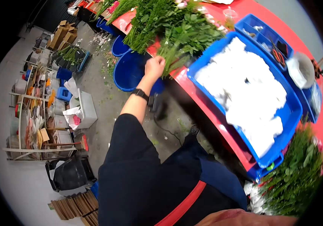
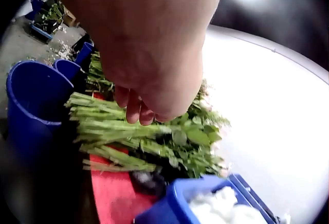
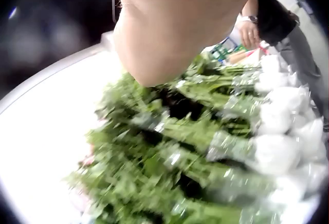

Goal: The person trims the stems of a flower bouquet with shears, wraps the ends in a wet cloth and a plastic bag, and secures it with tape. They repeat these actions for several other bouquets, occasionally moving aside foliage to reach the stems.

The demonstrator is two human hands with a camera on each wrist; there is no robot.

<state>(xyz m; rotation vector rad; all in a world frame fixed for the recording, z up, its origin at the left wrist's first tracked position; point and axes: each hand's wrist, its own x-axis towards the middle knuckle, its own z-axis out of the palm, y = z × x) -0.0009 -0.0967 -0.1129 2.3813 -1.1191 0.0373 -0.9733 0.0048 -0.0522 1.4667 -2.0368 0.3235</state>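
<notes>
My left hand, a dark watch on its wrist, hovers by the cut ends of leafy flower stems on the red table. In the left wrist view its loosely bent fingers hang over the pale green stems, with nothing visible between them. My right hand is over leafy bunches in the right wrist view. Clear wrap and white padding cover the ends of these bunches. The right fingers are hidden, so I cannot tell whether they hold anything.
Right of the stems, a blue tub holds white wads. Orange-handled cutters sit in a blue divided tray beyond it. Blue buckets stand at the table's edge. Another person's hand shows behind the bunches.
</notes>
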